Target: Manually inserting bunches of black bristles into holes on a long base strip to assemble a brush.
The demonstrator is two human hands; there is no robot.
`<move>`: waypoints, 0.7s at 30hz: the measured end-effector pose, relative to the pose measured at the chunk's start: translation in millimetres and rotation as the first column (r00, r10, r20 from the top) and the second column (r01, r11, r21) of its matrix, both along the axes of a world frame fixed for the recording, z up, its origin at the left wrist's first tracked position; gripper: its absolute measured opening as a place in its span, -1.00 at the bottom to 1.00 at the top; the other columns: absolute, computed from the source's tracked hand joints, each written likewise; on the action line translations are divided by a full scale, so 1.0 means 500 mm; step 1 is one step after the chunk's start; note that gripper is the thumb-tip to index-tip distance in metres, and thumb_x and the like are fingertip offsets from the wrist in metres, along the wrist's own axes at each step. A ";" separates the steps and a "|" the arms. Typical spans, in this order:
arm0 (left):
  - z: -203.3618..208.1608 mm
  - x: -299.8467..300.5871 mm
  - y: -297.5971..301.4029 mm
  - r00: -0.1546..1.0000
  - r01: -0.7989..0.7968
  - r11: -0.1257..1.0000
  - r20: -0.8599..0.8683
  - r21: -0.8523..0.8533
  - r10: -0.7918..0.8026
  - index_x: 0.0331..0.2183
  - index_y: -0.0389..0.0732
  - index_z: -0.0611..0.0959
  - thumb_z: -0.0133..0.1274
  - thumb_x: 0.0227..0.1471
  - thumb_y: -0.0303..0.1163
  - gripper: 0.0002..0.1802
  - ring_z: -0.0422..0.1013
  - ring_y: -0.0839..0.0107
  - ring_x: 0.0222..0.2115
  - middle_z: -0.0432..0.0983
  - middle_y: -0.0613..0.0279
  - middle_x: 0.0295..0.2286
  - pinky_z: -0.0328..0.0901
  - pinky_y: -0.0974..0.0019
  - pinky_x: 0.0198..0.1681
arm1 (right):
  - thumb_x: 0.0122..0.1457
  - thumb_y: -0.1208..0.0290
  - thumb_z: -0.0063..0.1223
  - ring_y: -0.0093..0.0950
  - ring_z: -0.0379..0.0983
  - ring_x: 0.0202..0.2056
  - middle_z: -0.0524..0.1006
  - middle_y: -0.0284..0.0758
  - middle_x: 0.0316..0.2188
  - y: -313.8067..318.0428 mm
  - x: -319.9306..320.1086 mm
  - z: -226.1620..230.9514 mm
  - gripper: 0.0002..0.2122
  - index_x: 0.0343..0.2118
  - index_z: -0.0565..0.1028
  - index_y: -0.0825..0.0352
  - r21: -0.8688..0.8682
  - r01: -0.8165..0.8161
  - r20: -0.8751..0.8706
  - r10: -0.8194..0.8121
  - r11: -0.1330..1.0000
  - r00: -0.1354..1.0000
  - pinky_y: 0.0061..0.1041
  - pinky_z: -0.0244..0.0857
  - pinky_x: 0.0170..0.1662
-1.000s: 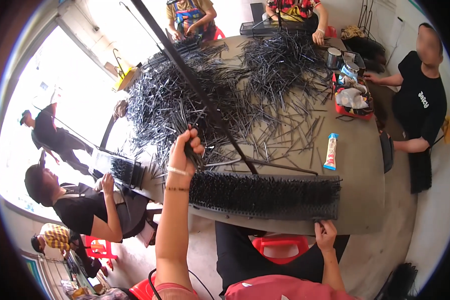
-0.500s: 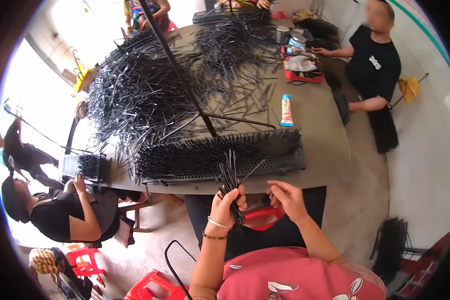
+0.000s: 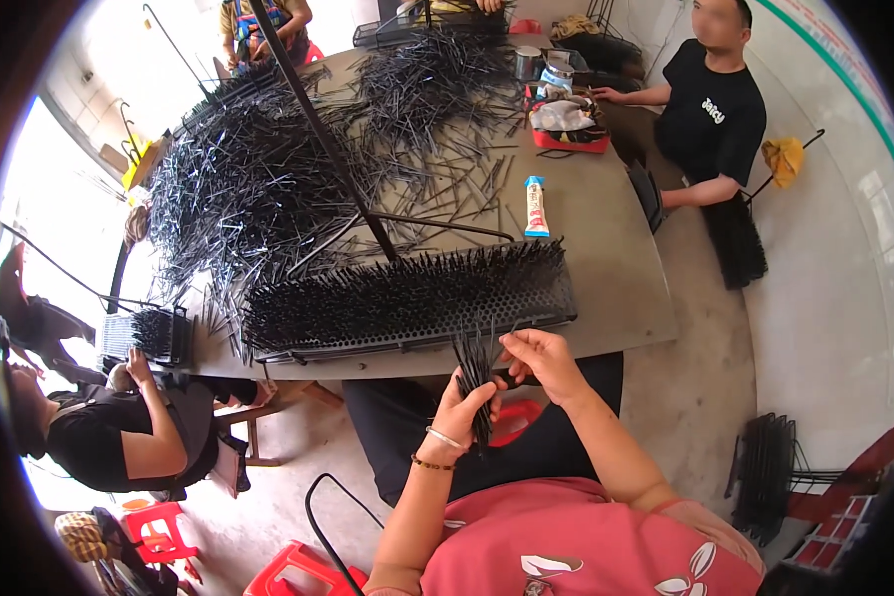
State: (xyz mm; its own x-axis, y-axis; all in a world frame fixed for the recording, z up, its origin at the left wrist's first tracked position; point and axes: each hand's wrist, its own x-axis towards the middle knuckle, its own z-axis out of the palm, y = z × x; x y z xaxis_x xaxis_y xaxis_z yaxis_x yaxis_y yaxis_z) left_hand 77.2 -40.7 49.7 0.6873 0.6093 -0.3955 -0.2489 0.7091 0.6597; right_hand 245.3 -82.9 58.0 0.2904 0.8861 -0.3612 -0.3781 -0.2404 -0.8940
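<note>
Filling the middle of the view, the desk [image 3: 621,283] has its left side largely buried under a heap of black strips [image 3: 228,179], too tangled to tell most of them apart. A long holed board [image 3: 407,293] lies along the near edge, many of its holes hidden by black bristles. A dark rod [image 3: 333,154] slants over the heap, its top cut off by the upper edge. Things hard to make out crowd a red tray [image 3: 571,145]. The left hand [image 3: 467,405] has its fingers closed around a bunch of strips [image 3: 475,366] in front of the board, hiding its middle; the right hand [image 3: 546,366] is bent beside its top, but whether those fingers grip a strip I cannot tell. Behind the board lies a small wrapped snack [image 3: 535,207].
</note>
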 end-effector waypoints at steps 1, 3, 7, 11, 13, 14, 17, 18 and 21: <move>-0.002 0.003 -0.002 1.000 -0.001 1.000 -0.001 0.000 0.001 -0.17 -0.20 0.39 -0.03 0.04 -0.52 -0.73 0.34 0.53 -0.56 0.46 0.21 -0.41 0.28 0.49 -0.55 | 0.13 0.22 0.11 -0.67 0.39 -0.55 0.48 -0.41 -0.53 0.004 0.001 -0.010 -0.70 -0.29 0.50 0.42 -0.012 0.009 -0.011 -0.010 1.000 1.000 -0.69 0.30 -0.49; -0.011 0.006 -0.007 0.999 0.035 0.999 0.003 0.039 -0.035 -0.12 -0.17 0.35 -0.04 0.03 -0.54 -0.67 0.34 0.52 -0.56 0.46 0.20 -0.40 0.29 0.49 -0.55 | 0.10 0.21 0.14 -0.68 0.37 -0.57 0.48 -0.44 -0.55 0.010 0.004 -0.028 -0.71 -0.31 0.50 0.40 -0.026 0.016 -0.023 -0.017 1.000 1.000 -0.71 0.28 -0.50; -0.026 0.010 -0.015 0.995 0.087 0.996 0.051 0.025 -0.088 -0.15 -0.23 0.36 -0.03 0.05 -0.54 -0.72 0.34 0.54 -0.58 0.47 0.20 -0.42 0.28 0.48 -0.54 | 0.10 0.20 0.15 -0.72 0.32 -0.59 0.46 -0.49 -0.54 0.014 0.006 -0.039 -0.73 -0.31 0.51 0.34 -0.049 -0.017 -0.160 0.009 0.999 0.987 -0.74 0.20 -0.51; -0.031 0.006 -0.003 0.983 0.158 0.987 0.089 0.006 -0.158 -0.12 -0.20 0.37 -0.05 0.02 -0.54 -0.67 0.29 0.52 -0.61 0.45 0.17 -0.41 0.23 0.46 -0.57 | 0.12 0.22 0.12 -0.75 0.30 -0.56 0.45 -0.52 -0.54 0.013 0.014 -0.029 -0.77 -0.33 0.52 0.30 -0.049 -0.083 -0.272 0.067 0.995 0.960 -0.75 0.18 -0.49; -0.030 0.006 0.008 0.976 0.193 0.981 0.103 -0.022 -0.189 -0.11 -0.20 0.37 -0.05 0.02 -0.54 -0.66 0.28 0.52 -0.62 0.45 0.16 -0.39 0.22 0.47 -0.58 | 0.12 0.25 0.12 -0.74 0.30 -0.55 0.45 -0.52 -0.54 0.013 0.024 -0.031 -0.80 -0.34 0.52 0.29 -0.047 -0.089 -0.306 0.071 0.995 0.949 -0.75 0.19 -0.48; -0.030 0.006 0.011 0.969 0.225 0.973 0.118 -0.050 -0.218 -0.10 -0.20 0.36 -0.05 0.02 -0.54 -0.65 0.27 0.53 -0.62 0.46 0.14 -0.37 0.21 0.47 -0.59 | 0.13 0.28 0.11 -0.74 0.30 -0.55 0.45 -0.52 -0.53 0.013 0.028 -0.033 -0.83 -0.36 0.52 0.28 -0.043 -0.097 -0.340 0.077 0.994 0.937 -0.75 0.21 -0.48; -0.041 0.009 0.012 0.977 0.199 0.979 0.093 -0.055 -0.193 -0.08 -0.21 0.37 -0.05 0.01 -0.53 -0.62 0.28 0.53 -0.62 0.48 0.10 -0.33 0.20 0.48 -0.60 | 0.12 0.34 0.11 -0.73 0.31 -0.57 0.45 -0.52 -0.55 0.009 0.034 -0.047 -0.87 -0.39 0.53 0.28 -0.029 -0.030 -0.365 0.017 0.999 0.931 -0.73 0.23 -0.48; -0.047 0.009 0.012 0.976 0.202 0.978 0.094 -0.055 -0.196 -0.08 -0.21 0.37 -0.05 0.01 -0.53 -0.62 0.28 0.53 -0.62 0.48 0.10 -0.33 0.20 0.48 -0.60 | 0.12 0.34 0.11 -0.73 0.31 -0.57 0.45 -0.52 -0.55 0.008 0.034 -0.051 -0.87 -0.39 0.53 0.28 -0.030 -0.027 -0.364 0.014 0.999 0.931 -0.73 0.23 -0.48; -0.058 0.011 0.015 0.985 0.161 0.987 0.053 0.012 -0.162 -0.07 -0.22 0.38 -0.04 0.01 -0.53 -0.62 0.29 0.53 -0.62 0.49 0.04 -0.26 0.21 0.49 -0.61 | 0.12 0.38 0.11 -0.72 0.33 -0.59 0.44 -0.52 -0.59 0.006 0.036 -0.058 -0.90 -0.42 0.52 0.30 -0.026 0.008 -0.337 -0.016 1.000 0.941 -0.72 0.25 -0.51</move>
